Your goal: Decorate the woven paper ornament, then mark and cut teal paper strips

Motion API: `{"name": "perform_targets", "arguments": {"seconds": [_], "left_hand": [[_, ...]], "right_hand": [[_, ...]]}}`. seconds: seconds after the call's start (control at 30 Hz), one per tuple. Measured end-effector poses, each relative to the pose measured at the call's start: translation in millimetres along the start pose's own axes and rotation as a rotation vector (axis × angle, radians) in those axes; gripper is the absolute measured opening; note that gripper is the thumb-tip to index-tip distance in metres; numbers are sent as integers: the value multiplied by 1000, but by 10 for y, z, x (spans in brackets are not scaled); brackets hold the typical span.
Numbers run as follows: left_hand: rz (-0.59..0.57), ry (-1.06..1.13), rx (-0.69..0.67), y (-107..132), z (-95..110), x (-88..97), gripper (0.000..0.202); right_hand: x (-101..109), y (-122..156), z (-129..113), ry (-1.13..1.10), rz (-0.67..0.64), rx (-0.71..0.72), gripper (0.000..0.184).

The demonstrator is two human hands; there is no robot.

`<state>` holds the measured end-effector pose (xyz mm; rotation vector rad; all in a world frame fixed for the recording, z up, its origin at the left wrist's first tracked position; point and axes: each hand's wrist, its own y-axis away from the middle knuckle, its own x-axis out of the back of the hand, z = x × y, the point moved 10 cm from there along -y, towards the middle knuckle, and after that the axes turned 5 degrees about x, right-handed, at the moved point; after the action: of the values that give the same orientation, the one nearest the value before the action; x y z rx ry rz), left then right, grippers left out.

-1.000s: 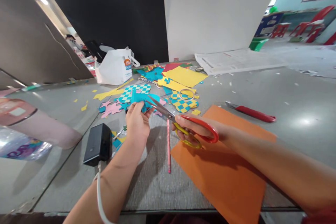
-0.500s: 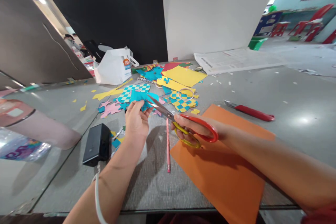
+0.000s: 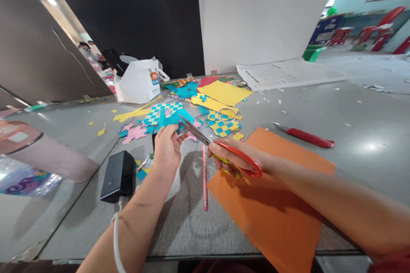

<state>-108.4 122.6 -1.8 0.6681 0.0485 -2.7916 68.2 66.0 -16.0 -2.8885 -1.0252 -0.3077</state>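
My left hand (image 3: 167, 148) is closed on a teal paper piece (image 3: 174, 118) held just above the grey table (image 3: 320, 106). My right hand (image 3: 238, 157) grips red-and-yellow-handled scissors (image 3: 221, 148), fingers through the loops. The steel blades point up and left and meet the teal paper's right edge. A pink pencil (image 3: 204, 175) lies on the table between my hands. An orange paper sheet (image 3: 272, 196) lies under my right forearm.
Woven teal-and-yellow paper shapes (image 3: 222, 126), pink cut-outs (image 3: 134, 132), yellow sheets (image 3: 226, 92) and a tape ring (image 3: 227, 115) lie behind my hands. A red utility knife (image 3: 304, 135) rests to the right. A black power adapter (image 3: 118, 175) sits left, a white bag (image 3: 139, 81) and newspaper (image 3: 288, 74) farther back.
The scissor handles have closed together and the blades have narrowed on the teal paper. My left hand has turned the paper slightly.
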Motion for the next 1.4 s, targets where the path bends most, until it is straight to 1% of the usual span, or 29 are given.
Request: {"name": "perform_targets", "arguments": {"seconds": [0.07, 0.2, 0.47, 0.63, 0.83, 1.07, 1.2, 1.3, 1.4], "left_hand": [[3, -8, 1, 7, 4, -4, 32], [-5, -23, -5, 17, 15, -23, 33], [-51, -41, 20, 89, 12, -136, 29], [-85, -70, 40, 117, -11, -188, 27], [-126, -57, 70, 110, -47, -199, 23], [-189, -45, 115, 82, -82, -227, 18], [-194, -58, 120, 80, -88, -228, 17], [-203, -52, 123, 91, -82, -248, 18], [-188, -23, 120, 98, -60, -251, 21]], "right_hand": [[6, 0, 4, 10, 19, 7, 60], [4, -8, 38, -10, 16, 13, 60], [27, -19, 163, -35, 29, -22, 60], [2, -29, 94, -121, 40, -4, 60], [-63, -2, 2, -253, 11, 10, 63], [-145, -25, 34, -494, -72, 9, 54], [-159, 1, -34, -502, -116, 41, 56], [-138, 33, -113, -460, -111, 77, 59], [-128, 43, -161, -424, -111, 115, 59]]}}
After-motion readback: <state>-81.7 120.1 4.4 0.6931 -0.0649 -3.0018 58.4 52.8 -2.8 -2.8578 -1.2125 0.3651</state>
